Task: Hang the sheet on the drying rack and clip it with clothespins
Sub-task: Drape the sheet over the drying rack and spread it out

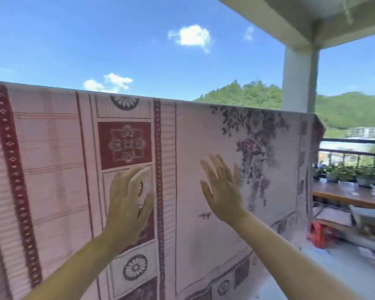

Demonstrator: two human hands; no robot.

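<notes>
Both hands, left hand (128,202) and right hand (222,187), spread before the hung sheet (59,152).

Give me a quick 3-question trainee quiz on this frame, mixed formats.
1. True or false: the sheet already hangs over the rack's top edge.
2. Multiple choice: the right hand is A) gripping a clothespin, B) open with straight fingers by the sheet, C) curled into a fist.
3. Fill in: no ____ show along the sheet's top edge.

Key
1. True.
2. B; the left hand is open too.
3. Clothespins.
</notes>
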